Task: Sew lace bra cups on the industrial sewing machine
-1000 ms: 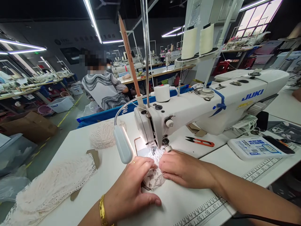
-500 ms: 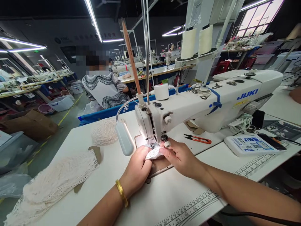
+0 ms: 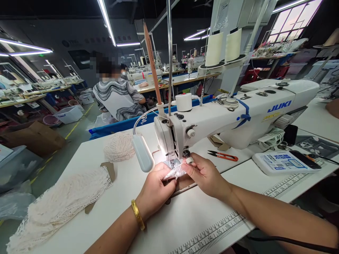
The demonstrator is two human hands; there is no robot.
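Both my hands pinch a small piece of white lace [image 3: 173,173] just in front of the needle of a white JUKI sewing machine [image 3: 233,114]. My left hand [image 3: 156,188], with a gold bangle on the wrist, grips the lace's left side. My right hand [image 3: 205,174] holds its right side, the thumb near a small knob on the machine's head. The lace is lifted slightly off the machine bed.
A heap of cream lace [image 3: 58,204] lies at the table's left, a smaller bundle [image 3: 119,147] behind it. Red-handled thread snips [image 3: 222,155] lie right of the needle, a control panel [image 3: 282,162] further right. The machine's lamp [image 3: 143,153] hangs by my left hand. A person sits ahead.
My hands went from lying flat on the lace to pinching it. They moved up toward the needle and lifted the lace into a small bunch.
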